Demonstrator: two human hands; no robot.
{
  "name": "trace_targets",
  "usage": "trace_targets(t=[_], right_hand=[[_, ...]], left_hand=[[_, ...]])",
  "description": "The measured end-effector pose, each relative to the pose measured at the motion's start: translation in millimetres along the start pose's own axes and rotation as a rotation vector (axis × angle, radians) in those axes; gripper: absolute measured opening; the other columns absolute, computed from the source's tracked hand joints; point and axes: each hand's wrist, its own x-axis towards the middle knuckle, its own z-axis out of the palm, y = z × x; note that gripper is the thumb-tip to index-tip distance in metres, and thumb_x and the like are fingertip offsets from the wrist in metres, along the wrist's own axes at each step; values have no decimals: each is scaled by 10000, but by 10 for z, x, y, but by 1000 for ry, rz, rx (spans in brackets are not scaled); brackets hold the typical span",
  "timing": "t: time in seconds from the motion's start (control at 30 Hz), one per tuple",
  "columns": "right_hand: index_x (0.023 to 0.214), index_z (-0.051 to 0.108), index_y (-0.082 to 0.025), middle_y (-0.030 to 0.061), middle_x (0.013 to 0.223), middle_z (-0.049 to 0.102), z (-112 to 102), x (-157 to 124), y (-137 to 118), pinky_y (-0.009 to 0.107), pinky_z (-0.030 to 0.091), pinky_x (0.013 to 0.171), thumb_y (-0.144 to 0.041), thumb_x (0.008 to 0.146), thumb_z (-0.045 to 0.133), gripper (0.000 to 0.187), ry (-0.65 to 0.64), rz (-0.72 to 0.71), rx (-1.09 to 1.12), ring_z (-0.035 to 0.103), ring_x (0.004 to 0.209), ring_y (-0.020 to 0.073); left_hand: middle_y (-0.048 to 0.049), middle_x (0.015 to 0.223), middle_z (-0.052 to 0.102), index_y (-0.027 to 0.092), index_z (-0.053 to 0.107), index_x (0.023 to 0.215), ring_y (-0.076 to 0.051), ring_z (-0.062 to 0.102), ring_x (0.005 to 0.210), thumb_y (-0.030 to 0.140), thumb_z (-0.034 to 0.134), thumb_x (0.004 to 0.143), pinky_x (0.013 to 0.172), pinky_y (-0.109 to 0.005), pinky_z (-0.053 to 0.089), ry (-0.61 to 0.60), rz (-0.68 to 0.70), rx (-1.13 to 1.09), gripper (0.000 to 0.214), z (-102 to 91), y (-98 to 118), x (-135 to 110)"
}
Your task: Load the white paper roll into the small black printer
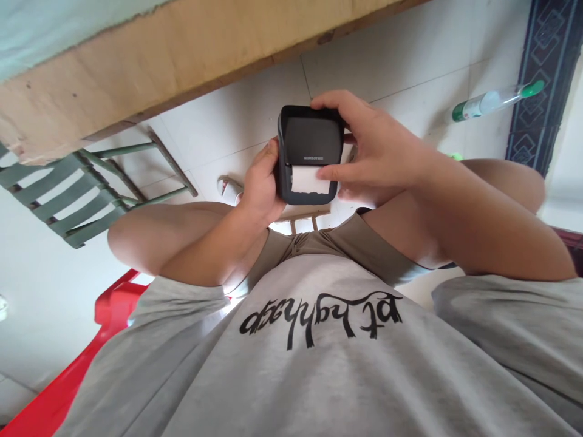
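A: Locate the small black rounded plastic printer [311, 142].

B: Centre of the scene, above the lap, between both hands.

A: Left hand [259, 188]?

B: Clamped on the printer's left edge.

A: Right hand [378, 155]?

B: Closed over the far right corner. The thumb apparently presses the white paper strip [306, 180] at the near slot.
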Motion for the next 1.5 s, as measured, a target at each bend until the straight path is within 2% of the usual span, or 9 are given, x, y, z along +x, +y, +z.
trace_targets(t=[0.2,0.4,0.6,0.7,0.8,1.03,1.3,1.4,1.5], right_hand=[[1464,651,-270,78,1504,622,-91,-30,-95,434,582,1160,-536,772,696,743,68,-44,-102,604,1385,250],[1185,755,-188,94,1216,722,-243,-74,-79,300,554,901,-495,966,622,400,347,-247,-153,663,1173,166],[1203,767,-172,145,1255,678,-212,-92,-151,366,538,1080,-348,1067,408,423,552,-127,-523,642,1232,210],[1286,768,-215,112,1257,690,-99,-79,-274,378,498,1058,-349,1107,204,606,312,62,-740,653,1250,217],[1437,675,-316,40,1422,674,2,-67,-396,377,488,932,-409,1130,256,528,-15,250,-810,680,1243,265],[1488,620,-312,48,1350,723,103,23,-403,316,467,859,-335,1058,501,446,-180,256,-791,718,1156,291],[1363,675,-287,-23,1184,775,-145,-7,-209,240,396,782,-210,843,673,526,-100,133,-368,601,825,84],[1312,618,-232,-16,1027,757,-320,-139,-186,229,472,716,-345,818,729,518,-52,-20,142,567,684,42],[1244,537,-208,-66,865,649,-436,-143,-216,200,486,642,-544,704,859,713,163,-177,660,614,703,46]], left_hand=[[-63,1080,812,208,750,1042,-312,777,1166,596,591,1101,996,-416,657,-44,38,-71,424,75,-3,-31],[-72,967,794,221,768,1001,-286,747,903,557,639,1086,800,-421,634,-115,0,-54,370,30,-36,-62],[-54,978,739,210,722,1015,-220,724,903,442,761,999,773,-320,615,-42,-45,29,236,-8,-60,-72],[-39,952,734,217,726,1005,-208,722,890,413,742,1007,747,-291,609,-44,-30,19,196,19,-53,-85],[-43,944,730,221,697,1008,-245,752,990,414,712,1027,800,-313,629,-49,-8,27,194,42,-54,-72],[-19,934,699,209,650,1037,-267,769,1101,489,817,1003,904,-328,620,-6,11,86,328,3,-100,-19],[-35,926,753,216,671,966,-224,755,916,591,820,964,737,-292,603,55,-85,68,403,41,-91,4],[-17,875,722,206,663,948,-200,736,827,603,837,949,704,-292,600,53,-50,22,433,33,-82,-6],[2,841,691,208,656,969,-179,711,745,536,821,958,665,-289,587,68,-66,23,368,14,-49,-47]])
